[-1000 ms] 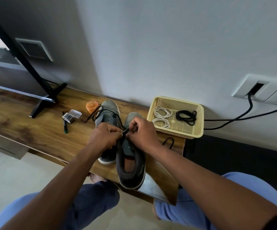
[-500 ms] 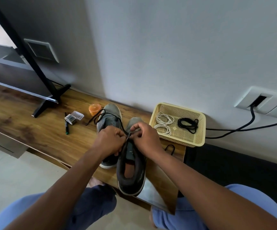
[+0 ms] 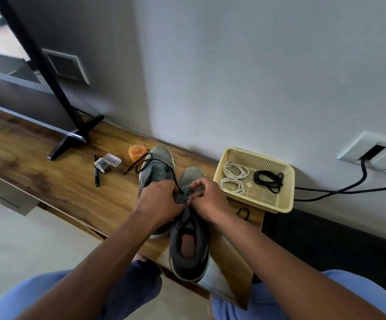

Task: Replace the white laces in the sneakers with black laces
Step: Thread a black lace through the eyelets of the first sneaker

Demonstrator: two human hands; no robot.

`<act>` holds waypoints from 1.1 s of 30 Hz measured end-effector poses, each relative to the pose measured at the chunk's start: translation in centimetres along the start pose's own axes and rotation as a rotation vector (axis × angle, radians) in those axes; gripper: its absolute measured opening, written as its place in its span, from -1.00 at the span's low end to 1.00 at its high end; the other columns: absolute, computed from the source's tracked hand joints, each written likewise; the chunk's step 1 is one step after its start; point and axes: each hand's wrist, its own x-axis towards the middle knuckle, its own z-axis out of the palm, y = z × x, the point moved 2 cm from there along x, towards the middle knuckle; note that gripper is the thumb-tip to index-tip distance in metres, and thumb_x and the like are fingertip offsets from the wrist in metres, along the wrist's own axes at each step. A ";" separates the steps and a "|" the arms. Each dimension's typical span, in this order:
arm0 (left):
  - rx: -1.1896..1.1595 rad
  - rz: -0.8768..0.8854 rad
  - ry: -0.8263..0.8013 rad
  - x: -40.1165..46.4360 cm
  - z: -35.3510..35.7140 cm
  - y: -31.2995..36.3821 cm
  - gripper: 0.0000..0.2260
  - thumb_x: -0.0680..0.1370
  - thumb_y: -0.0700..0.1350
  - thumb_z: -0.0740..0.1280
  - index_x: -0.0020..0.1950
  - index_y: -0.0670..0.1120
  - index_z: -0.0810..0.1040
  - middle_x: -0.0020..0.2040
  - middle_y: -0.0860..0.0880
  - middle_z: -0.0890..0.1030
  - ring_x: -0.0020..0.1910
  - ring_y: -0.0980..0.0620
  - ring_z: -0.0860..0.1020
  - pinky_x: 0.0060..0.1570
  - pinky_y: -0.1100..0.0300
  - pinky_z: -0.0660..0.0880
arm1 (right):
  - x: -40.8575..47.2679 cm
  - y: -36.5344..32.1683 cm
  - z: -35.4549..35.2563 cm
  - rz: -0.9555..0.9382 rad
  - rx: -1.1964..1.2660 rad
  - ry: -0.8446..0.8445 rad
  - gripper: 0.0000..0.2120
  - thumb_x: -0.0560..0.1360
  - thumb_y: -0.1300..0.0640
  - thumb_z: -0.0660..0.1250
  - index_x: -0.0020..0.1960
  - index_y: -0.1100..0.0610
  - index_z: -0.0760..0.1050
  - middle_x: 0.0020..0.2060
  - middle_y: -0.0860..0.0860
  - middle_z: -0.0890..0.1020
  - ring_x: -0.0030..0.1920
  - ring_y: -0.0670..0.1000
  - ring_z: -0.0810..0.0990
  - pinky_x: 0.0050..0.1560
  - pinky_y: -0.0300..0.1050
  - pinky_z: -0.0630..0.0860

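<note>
Head view, only one there is. Both hands have crept a bit toward the toe of the near sneaker (image 3: 189, 245) compared with a second ago, when they were pinching at the top eyelets; camera also tipped up, more wall now. Reads as lacing moving along, not finished.

Left hand (image 3: 158, 202) is curled over the tongue area, fingers closed on the black lace (image 3: 173, 179), which runs out from under it up and over the far sneaker (image 3: 156, 167). Right hand (image 3: 208, 199) is curled too, fingertips pinching at the eyelet row right beside the left hand; probably the same lace's other end, but the knuckles hide the contact, so not sure.

Near sneaker sits on the table (image 3: 48, 181) edge, heel hanging toward the person, opening visible, no white lace on it. Far sneaker is just beside it, touching, with a loose black lace tail trailing left on the table.

Containers: yellow basket (image 3: 289, 181) against the wall, just right of the sneakers. Inside: white laces (image 3: 233, 177) in two coils at the left, one spare black lace bundle (image 3: 269, 180) at the right, apart from the white ones. So whites are out already; job left is threading black.

A small black loop (image 3: 243, 213) lies on the table in front of the basket. Orange cup (image 3: 137, 152), clear plastic case (image 3: 107, 162) and marker pen (image 3: 96, 174) sit left of the sneakers.
</note>
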 end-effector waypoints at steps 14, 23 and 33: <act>0.063 0.260 0.105 -0.2 0.3 0.9 -0.87 0.52 -0.10 0.40 0.00 0.02 0.74 -0.05 -0.01 0.70 -0.08 -0.10 0.67 -0.11 0.02 0.59 | -0.2 -0.1 0.1 -0.057 -0.035 0.021 -0.80 0.40 0.22 0.44 -0.14 -0.09 0.59 -0.26 -0.09 0.71 -0.15 -0.07 0.69 0.01 0.00 0.65; 0.055 0.269 0.007 1.0 -0.4 -0.1 -0.86 0.60 -0.01 0.28 -0.14 0.03 0.41 -0.11 0.01 0.53 -0.07 -0.09 0.56 -0.13 0.01 0.44 | -0.9 -0.9 0.2 -0.217 -0.243 0.033 -0.86 0.42 0.08 0.36 -0.12 -0.17 0.58 -0.23 -0.13 0.67 -0.15 -0.05 0.65 -0.17 -0.10 0.58; -0.329 -0.059 0.369 0.9 -8.2 -3.4 -0.85 0.65 -0.06 0.26 -0.06 -0.04 0.58 -0.10 -0.05 0.64 -0.09 -0.12 0.61 -0.08 -0.04 0.55 | -1.3 -0.3 -0.2 -0.209 -0.190 0.017 -0.83 0.42 0.04 0.42 -0.02 -0.17 0.63 -0.23 -0.18 0.66 -0.13 -0.15 0.62 -0.10 -0.12 0.57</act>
